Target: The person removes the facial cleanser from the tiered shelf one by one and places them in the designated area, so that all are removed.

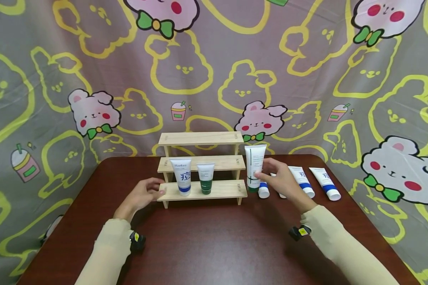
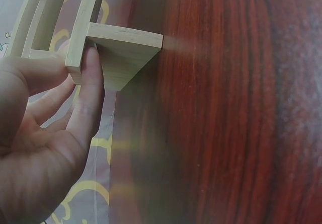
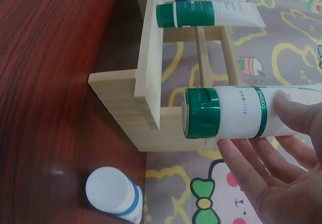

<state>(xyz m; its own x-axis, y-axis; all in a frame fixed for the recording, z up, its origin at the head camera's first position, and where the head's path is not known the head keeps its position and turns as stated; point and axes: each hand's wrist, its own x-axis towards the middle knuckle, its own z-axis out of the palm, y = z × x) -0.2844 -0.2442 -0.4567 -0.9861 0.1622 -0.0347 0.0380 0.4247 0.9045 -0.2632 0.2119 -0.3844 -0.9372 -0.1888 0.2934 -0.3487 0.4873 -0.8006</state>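
Note:
My left hand [image 1: 140, 194] pinches the left end of the bottom step of a three-tier wooden display stand [image 2: 121, 58], thumb above and a finger underneath. In my right hand [image 1: 283, 180] is a large white squeeze tube with a green cap [image 3: 241, 110], held upright, cap down, by the right end of the stand. The right wrist view shows its cap beside the bottom step's end, thumb on one side and fingers on the other. Standing on that step are a white-and-blue tube [image 1: 182, 176] at left and a smaller white-and-green tube [image 1: 206, 183] beside it.
Right of the stand, several white-and-blue tubes lie on the dark red-brown table [image 1: 199, 245], among them one near the right edge [image 1: 326, 184] and another beside it [image 1: 302, 181]. One tube [image 3: 108, 189] lies close to the stand. A patterned curtain [image 1: 214, 79] hangs behind.

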